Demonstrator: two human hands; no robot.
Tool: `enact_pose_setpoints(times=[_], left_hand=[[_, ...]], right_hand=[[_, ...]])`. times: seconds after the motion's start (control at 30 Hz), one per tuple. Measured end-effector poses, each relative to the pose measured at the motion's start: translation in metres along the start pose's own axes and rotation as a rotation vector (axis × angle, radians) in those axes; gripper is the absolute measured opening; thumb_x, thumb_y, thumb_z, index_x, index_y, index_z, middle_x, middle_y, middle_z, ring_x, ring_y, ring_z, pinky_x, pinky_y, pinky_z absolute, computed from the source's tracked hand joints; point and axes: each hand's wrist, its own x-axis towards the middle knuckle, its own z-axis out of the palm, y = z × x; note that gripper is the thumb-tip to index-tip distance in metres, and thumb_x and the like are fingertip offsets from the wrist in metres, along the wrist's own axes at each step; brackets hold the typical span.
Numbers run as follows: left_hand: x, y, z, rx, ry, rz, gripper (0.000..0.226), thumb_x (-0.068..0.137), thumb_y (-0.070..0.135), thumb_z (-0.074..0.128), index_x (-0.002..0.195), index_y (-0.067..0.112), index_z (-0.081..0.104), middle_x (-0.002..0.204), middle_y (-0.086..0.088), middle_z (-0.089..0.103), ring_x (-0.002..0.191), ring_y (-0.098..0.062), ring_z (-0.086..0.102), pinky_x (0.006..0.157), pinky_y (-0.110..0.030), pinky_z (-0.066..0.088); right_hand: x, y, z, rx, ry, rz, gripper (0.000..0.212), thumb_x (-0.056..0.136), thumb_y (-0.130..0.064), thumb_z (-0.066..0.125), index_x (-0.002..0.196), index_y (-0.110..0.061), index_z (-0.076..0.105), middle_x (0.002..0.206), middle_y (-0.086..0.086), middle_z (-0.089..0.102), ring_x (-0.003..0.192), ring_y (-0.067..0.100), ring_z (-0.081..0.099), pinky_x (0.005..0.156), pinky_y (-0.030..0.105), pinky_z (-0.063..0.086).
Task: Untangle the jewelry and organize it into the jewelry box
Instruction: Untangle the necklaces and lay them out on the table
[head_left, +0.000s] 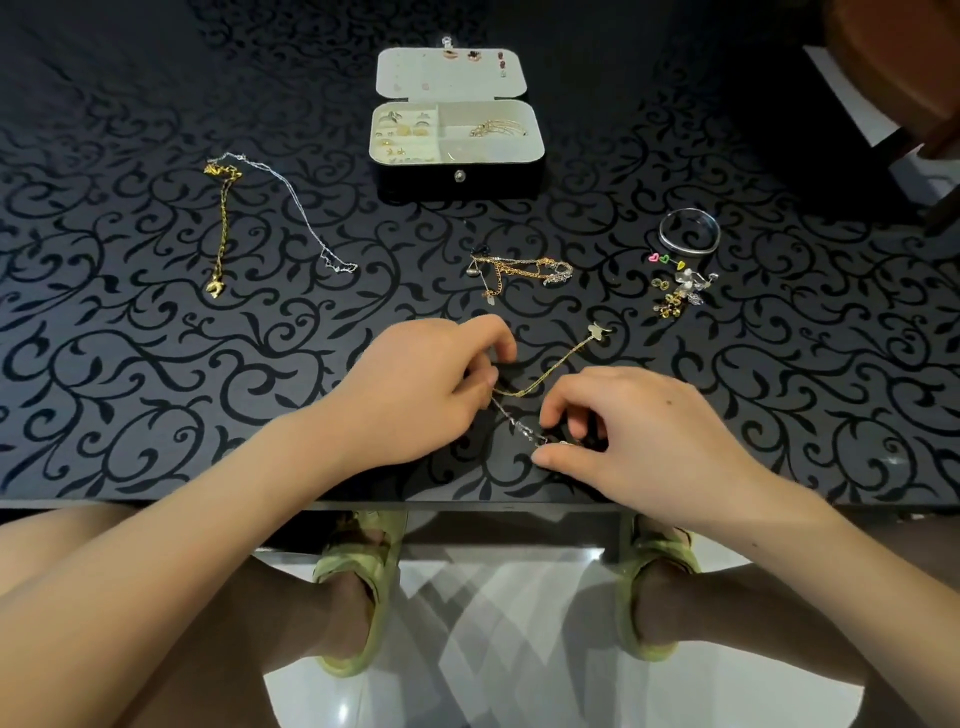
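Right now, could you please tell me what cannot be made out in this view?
Head view:
- Where the gold chain meets the silver chain: covered by the fingers of the left hand, so no knot shows.
- Silver chain's other end: under the right hand.
- Small pieces in the jewelry box: too small to name.
- Brown object, top right: cut off by the frame edge.

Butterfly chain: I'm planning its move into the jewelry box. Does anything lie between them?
Yes. A tangled cluster of chains lies on the table between the open jewelry box and the butterfly chain, pinched by the left hand; the right hand pinches a silver chain. Lifting over should clear it.
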Motion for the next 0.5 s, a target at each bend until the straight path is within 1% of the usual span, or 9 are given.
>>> enact_pose_setpoints(times=[0.07,0.13,0.2,0.27,0.37,0.43,0.5], left_hand=[[0.000,-0.003,-0.003,0.007,0.043,-0.013,0.022,0.087,0.010,0.051,0.103,0.024,0.058,0.075,0.018,0.062,0.074,-0.001,0.049,0.066,-0.012,0.033],[0.000,-0.006,-0.007,0.022,0.075,-0.038,0.023,0.089,0.008,0.050,0.100,0.025,0.061,0.082,0.018,0.062,0.080,-0.003,0.047,0.070,-0.017,0.033],[-0.002,-0.011,-0.010,0.037,0.103,-0.058,0.021,0.090,0.008,0.051,0.098,0.024,0.063,0.087,0.014,0.061,0.087,-0.007,0.048,0.077,-0.023,0.036],[-0.005,-0.016,-0.011,0.063,0.122,-0.041,0.018,0.089,0.009,0.055,0.095,0.022,0.064,0.088,0.010,0.059,0.088,-0.011,0.048,0.080,-0.029,0.040],[-0.013,-0.023,-0.009,0.091,0.134,0.022,0.012,0.085,0.012,0.064,0.092,0.020,0.068,0.088,0.008,0.058,0.085,-0.015,0.049,0.076,-0.031,0.041],[-0.020,-0.027,-0.007,0.088,0.125,0.062,0.010,0.083,0.021,0.064,0.091,0.021,0.070,0.085,0.007,0.059,0.082,-0.016,0.050,0.074,-0.028,0.040],[-0.027,-0.031,-0.006,0.084,0.105,0.063,0.016,0.081,0.030,0.060,0.092,0.023,0.069,0.083,0.009,0.058,0.080,-0.013,0.049,0.073,-0.025,0.041]], right_hand=[[-0.003,0.004,0.001,-0.008,0.003,0.009,0.009,0.083,-0.042,0.061,0.083,-0.033,0.058,0.076,-0.013,0.053,0.078,0.004,0.049,0.068,0.023,0.040],[-0.004,0.008,-0.001,-0.017,-0.002,0.014,0.007,0.085,-0.037,0.061,0.081,-0.032,0.058,0.076,-0.013,0.053,0.078,0.004,0.048,0.067,0.020,0.039],[-0.006,0.011,-0.004,-0.022,-0.019,0.015,0.008,0.085,-0.036,0.061,0.079,-0.033,0.057,0.076,-0.013,0.053,0.077,0.003,0.048,0.065,0.016,0.036],[-0.006,0.012,-0.008,-0.034,-0.028,0.019,0.008,0.084,-0.037,0.062,0.080,-0.034,0.056,0.077,-0.013,0.053,0.077,0.003,0.047,0.065,0.019,0.034],[-0.004,0.013,-0.013,-0.054,-0.037,0.020,0.007,0.085,-0.039,0.061,0.083,-0.034,0.056,0.080,-0.015,0.053,0.080,0.003,0.047,0.068,0.021,0.035],[-0.002,0.011,-0.013,-0.032,-0.004,-0.005,0.007,0.084,-0.038,0.061,0.082,-0.034,0.056,0.080,-0.015,0.054,0.081,0.003,0.048,0.072,0.023,0.040],[0.002,0.005,-0.011,0.011,0.045,-0.041,0.005,0.084,-0.035,0.061,0.082,-0.031,0.060,0.081,-0.014,0.056,0.081,0.005,0.049,0.075,0.023,0.041]])
